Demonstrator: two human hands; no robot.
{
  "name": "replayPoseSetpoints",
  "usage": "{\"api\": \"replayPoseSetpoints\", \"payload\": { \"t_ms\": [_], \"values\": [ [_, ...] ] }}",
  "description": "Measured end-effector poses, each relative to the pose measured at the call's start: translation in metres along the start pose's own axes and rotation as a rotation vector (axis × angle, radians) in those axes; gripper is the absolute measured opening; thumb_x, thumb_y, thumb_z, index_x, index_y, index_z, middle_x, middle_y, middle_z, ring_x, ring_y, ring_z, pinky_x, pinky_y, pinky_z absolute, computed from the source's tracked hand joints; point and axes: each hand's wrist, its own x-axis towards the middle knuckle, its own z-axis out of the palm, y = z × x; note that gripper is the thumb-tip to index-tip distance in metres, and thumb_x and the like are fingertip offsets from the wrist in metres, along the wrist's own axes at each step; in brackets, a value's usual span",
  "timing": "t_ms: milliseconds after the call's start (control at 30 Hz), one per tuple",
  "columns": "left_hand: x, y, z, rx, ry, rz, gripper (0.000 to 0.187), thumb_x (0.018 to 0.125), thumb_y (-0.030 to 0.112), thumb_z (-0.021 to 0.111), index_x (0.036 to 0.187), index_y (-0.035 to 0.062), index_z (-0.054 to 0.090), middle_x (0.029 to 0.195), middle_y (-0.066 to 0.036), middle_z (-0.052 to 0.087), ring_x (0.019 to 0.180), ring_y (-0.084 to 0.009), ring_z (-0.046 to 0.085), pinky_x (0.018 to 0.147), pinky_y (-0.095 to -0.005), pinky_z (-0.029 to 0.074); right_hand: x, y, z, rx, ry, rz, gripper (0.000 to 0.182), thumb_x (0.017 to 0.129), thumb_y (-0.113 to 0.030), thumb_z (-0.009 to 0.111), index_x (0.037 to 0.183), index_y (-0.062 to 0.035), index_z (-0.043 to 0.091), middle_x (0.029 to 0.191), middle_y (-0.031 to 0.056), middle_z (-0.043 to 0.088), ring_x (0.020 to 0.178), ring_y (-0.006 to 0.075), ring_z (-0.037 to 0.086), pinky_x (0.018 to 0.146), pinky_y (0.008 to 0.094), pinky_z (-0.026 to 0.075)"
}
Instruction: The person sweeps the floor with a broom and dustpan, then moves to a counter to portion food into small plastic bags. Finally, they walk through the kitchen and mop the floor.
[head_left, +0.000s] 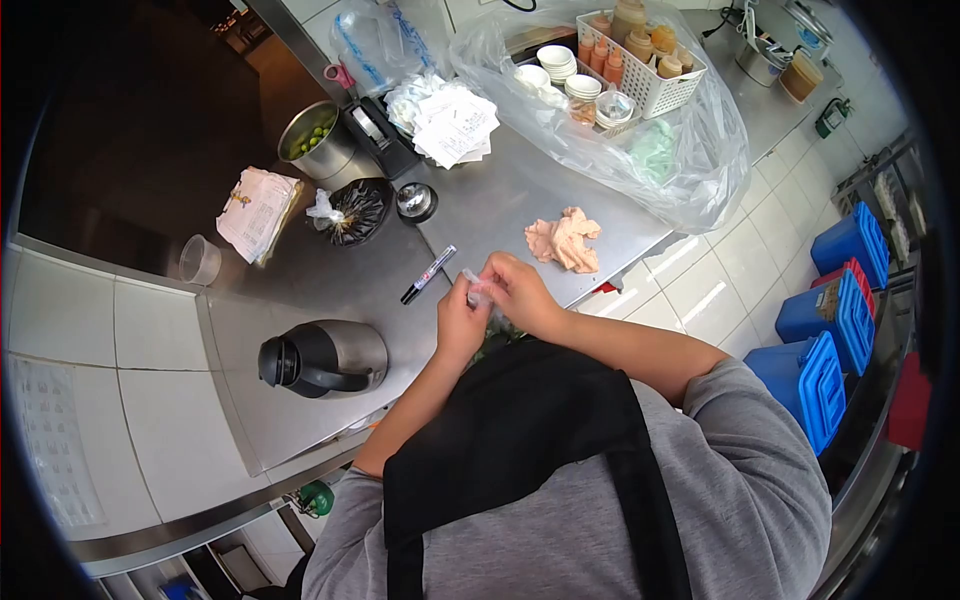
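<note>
Close to my body at the counter's edge, both hands pinch the gathered neck of a clear plastic bag (474, 284). My left hand (461, 322) grips it from the left with fingers closed. My right hand (520, 292) has thumb and fingers pressed together on it. Something green and leafy (494, 340) shows below the hands, mostly hidden by them and the black apron. Just left of my left hand lies a marker pen (428, 275). A crumpled pinkish cloth (565, 240) lies beyond my right hand.
A thermal jug (325, 358) stands at left. Farther back are a service bell (416, 202), a knotted black bag (352, 212), a pot of green fruit (318, 143), a tape dispenser (378, 137) and paper slips (455, 128). Sauce bottles fill a white basket (668, 95). Blue bins (800, 385) stand right.
</note>
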Motion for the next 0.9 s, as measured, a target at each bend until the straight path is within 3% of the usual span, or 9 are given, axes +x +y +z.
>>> {"api": "replayPoseSetpoints", "payload": {
  "t_ms": [100, 233, 333, 433, 500, 567, 700, 767, 900],
  "values": [
    [0.015, -0.009, -0.002, 0.181, -0.006, 0.163, 0.023, 0.081, 0.009, 0.063, 0.102, 0.0056, 0.055, 0.076, -0.020, 0.062, 0.072, -0.0357, 0.064, 0.060, -0.0385, 0.049, -0.007, -0.008, 0.001, 0.073, -0.033, 0.051, 0.013, 0.085, -0.003, 0.065, 0.085, -0.0024, 0.053, 0.080, 0.0091, 0.057, 0.068, 0.0194, 0.057, 0.062, 0.0308, 0.046],
    [0.020, 0.002, -0.009, 0.187, 0.005, 0.118, 0.028, 0.080, 0.011, 0.063, 0.106, 0.0051, 0.057, 0.080, -0.021, 0.063, 0.078, -0.0373, 0.064, 0.064, -0.0401, 0.049, -0.006, -0.009, 0.001, 0.116, -0.084, 0.058, 0.015, 0.086, -0.007, 0.067, 0.084, -0.0021, 0.052, 0.079, 0.0087, 0.060, 0.067, 0.0170, 0.057, 0.062, 0.0305, 0.047],
    [0.024, -0.004, -0.021, 0.165, -0.041, 0.367, 0.036, 0.077, 0.011, 0.065, 0.112, 0.0054, 0.058, 0.082, -0.022, 0.064, 0.082, -0.0374, 0.064, 0.067, -0.0389, 0.049, 0.002, -0.002, -0.007, 0.026, -0.056, 0.065, 0.017, 0.085, -0.008, 0.068, 0.084, -0.0020, 0.052, 0.079, 0.0102, 0.060, 0.067, 0.0187, 0.058, 0.062, 0.0315, 0.047],
    [0.012, 0.011, -0.047, 0.364, -0.253, 0.064, 0.030, 0.081, 0.006, 0.064, 0.111, 0.0040, 0.060, 0.081, -0.015, 0.066, 0.081, -0.0235, 0.066, 0.074, -0.0311, 0.050, 0.005, -0.008, -0.021, -0.051, -0.130, 0.061, 0.018, 0.083, -0.009, 0.067, 0.084, -0.0030, 0.051, 0.074, 0.0125, 0.056, 0.067, 0.0300, 0.055, 0.061, 0.0374, 0.044],
    [0.002, 0.007, -0.057, -0.273, -0.404, -0.167, 0.017, 0.086, 0.007, 0.062, 0.102, 0.0015, 0.064, 0.081, -0.006, 0.066, 0.079, -0.0110, 0.063, 0.074, -0.0269, 0.048, 0.005, -0.008, -0.028, -0.107, -0.158, -0.007, 0.017, 0.083, -0.010, 0.067, 0.083, -0.0032, 0.051, 0.073, 0.0129, 0.056, 0.070, 0.0311, 0.054, 0.061, 0.0383, 0.043],
    [-0.001, 0.008, -0.062, -0.430, -0.396, -0.244, 0.012, 0.090, 0.010, 0.060, 0.093, 0.0005, 0.067, 0.077, 0.001, 0.063, 0.079, -0.0034, 0.058, 0.074, -0.0233, 0.047, 0.003, -0.009, -0.033, -0.185, -0.198, -0.075, 0.015, 0.082, -0.007, 0.065, 0.082, -0.0027, 0.051, 0.073, 0.0128, 0.055, 0.074, 0.0315, 0.054, 0.062, 0.0397, 0.043],
    [-0.001, -0.005, -0.070, 0.008, -0.144, -0.103, 0.014, 0.091, 0.012, 0.058, 0.095, 0.0020, 0.068, 0.074, -0.004, 0.066, 0.069, -0.0072, 0.059, 0.065, -0.0280, 0.047, -0.009, -0.019, -0.031, -0.143, -0.308, -0.337, 0.012, 0.077, -0.001, 0.067, 0.082, -0.0039, 0.057, 0.075, 0.0104, 0.055, 0.073, 0.0286, 0.056, 0.062, 0.0342, 0.045],
    [0.000, -0.016, -0.072, 0.185, 0.033, -0.015, 0.014, 0.091, 0.012, 0.058, 0.095, 0.0024, 0.067, 0.074, -0.008, 0.067, 0.064, -0.0121, 0.060, 0.061, -0.0313, 0.046, -0.008, -0.008, -0.038, -0.156, -0.349, -0.151, 0.014, 0.076, -0.002, 0.069, 0.084, -0.0050, 0.058, 0.080, 0.0091, 0.059, 0.080, 0.0292, 0.057, 0.069, 0.0381, 0.046],
    [-0.007, -0.035, -0.083, 0.104, 0.277, -0.072, 0.015, 0.092, 0.012, 0.053, 0.101, 0.0037, 0.062, 0.088, -0.018, 0.066, 0.079, -0.0339, 0.065, 0.070, -0.0386, 0.049, 0.015, 0.011, -0.080, -0.722, -0.290, -0.171, 0.037, 0.083, -0.018, 0.066, 0.119, -0.0130, 0.056, 0.125, 0.0113, 0.055, 0.116, 0.0315, 0.050, 0.093, 0.0499, 0.040]
  ]
}}
